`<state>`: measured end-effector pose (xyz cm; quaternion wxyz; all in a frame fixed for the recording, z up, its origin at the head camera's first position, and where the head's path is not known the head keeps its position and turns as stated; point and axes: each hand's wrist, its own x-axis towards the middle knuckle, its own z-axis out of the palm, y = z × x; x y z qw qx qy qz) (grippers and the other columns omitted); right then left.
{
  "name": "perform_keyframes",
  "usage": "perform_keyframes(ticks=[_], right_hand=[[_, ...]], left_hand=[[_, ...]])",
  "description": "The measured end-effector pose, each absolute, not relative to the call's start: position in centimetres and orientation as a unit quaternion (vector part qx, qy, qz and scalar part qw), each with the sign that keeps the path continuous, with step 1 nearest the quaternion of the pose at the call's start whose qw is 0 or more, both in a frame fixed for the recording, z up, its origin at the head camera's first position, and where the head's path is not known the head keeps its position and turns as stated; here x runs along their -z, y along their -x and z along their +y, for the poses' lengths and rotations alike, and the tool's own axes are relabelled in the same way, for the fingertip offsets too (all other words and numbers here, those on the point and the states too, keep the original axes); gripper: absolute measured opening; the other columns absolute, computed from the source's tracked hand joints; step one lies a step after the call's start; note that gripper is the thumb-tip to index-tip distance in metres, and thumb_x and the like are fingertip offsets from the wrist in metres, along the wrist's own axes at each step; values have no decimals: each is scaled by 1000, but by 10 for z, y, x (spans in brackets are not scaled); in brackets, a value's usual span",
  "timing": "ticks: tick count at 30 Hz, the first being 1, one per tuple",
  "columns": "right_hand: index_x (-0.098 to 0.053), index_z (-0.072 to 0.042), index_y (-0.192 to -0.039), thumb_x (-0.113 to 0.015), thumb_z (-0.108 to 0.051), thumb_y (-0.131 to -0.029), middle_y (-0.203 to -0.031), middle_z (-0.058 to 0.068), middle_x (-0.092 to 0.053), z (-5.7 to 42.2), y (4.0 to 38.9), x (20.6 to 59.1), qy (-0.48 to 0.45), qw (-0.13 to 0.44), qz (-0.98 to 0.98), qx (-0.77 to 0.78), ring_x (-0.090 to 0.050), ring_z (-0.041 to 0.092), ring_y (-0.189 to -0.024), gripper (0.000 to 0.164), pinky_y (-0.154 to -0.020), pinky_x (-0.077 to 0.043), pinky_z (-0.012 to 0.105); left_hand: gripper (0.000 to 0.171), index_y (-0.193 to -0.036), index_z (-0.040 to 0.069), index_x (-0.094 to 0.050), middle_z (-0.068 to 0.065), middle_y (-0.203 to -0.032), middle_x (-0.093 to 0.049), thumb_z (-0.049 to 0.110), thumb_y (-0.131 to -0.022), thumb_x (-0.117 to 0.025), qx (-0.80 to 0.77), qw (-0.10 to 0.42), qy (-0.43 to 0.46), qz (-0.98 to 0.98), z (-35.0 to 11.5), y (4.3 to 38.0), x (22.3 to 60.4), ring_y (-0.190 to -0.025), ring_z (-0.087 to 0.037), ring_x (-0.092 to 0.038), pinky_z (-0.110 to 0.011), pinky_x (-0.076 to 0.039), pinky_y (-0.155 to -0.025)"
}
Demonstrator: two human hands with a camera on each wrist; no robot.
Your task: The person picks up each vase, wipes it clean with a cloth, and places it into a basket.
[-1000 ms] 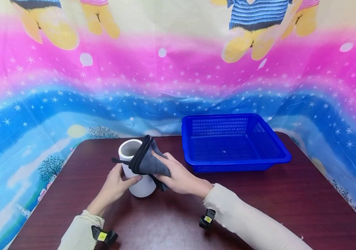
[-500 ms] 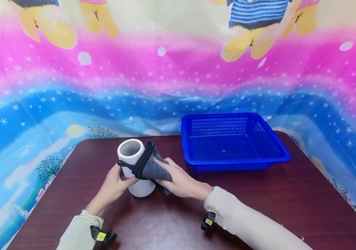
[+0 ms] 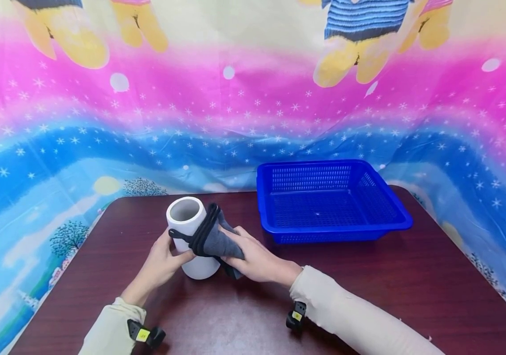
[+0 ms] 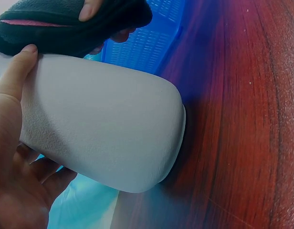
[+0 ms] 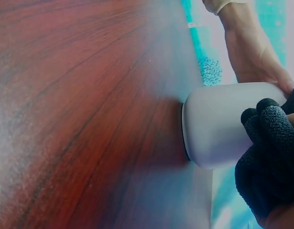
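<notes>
A white vase (image 3: pixel 200 268) with a wide round mouth stands upright on the table, broader toward its base. My left hand (image 3: pixel 161 261) grips it from the left, the thumb across its front and the other fingers behind, as the left wrist view shows. My right hand (image 3: pixel 257 256) holds a folded grey cloth (image 3: pixel 221 242) with black edging against the vase's right side, just below the rim. A black hanging loop (image 3: pixel 179 235) on the cloth reaches across the vase's front toward my left hand. In the left wrist view the left thumb's tip meets the cloth's edge.
A blue plastic basket (image 3: pixel 335 230) with perforated walls stands at the back right of the dark red-brown wooden table (image 3: pixel 244 320). Behind the table hangs a printed backdrop (image 3: pixel 217 113) in pink and blue.
The cloth has slid down a little from the vase's rim to its side, uncovering more of the mouth. Its loop now lies nearer the vase. The left hand keeps its hold.
</notes>
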<state>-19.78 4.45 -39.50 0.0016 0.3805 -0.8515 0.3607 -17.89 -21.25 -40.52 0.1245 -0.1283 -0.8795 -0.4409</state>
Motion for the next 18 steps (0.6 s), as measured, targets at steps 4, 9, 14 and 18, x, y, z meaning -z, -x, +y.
perform_keyframes(ticks=[4,9,14,18], right_hand=[[-36,-28,-158,-64,-22,-98,-120,6,-59,45,198,397,-383,2,-850,-361,-53,15,-109,67,-95,-51,32],[-39,-28,-156,-64,-22,-98,-119,6,-59,46,198,397,-383,-2,-850,-362,-53,15,-109,64,-95,-51,33],[-39,-28,-156,-64,-22,-98,-119,6,-58,46,198,398,-381,-4,-850,-364,-53,15,-108,64,-94,-51,33],[-37,-28,-157,-64,-21,-98,-119,6,-59,46,197,399,-380,-3,-850,-364,-53,15,-108,65,-94,-51,33]], left_hand=[[67,-140,5,-49,-15,-132,-64,9,-79,-78,445,118,129,-878,-212,179,405,-115,-17,-60,-36,-56,-91],[68,-140,5,-49,-15,-132,-64,8,-79,-77,446,115,128,-878,-213,179,405,-116,-18,-59,-39,-56,-92],[67,-140,6,-50,-14,-132,-65,7,-78,-77,446,115,129,-878,-214,179,406,-115,-15,-59,-37,-56,-92],[67,-140,6,-50,-15,-131,-65,8,-79,-76,446,115,129,-878,-213,179,405,-116,-19,-60,-38,-56,-92]])
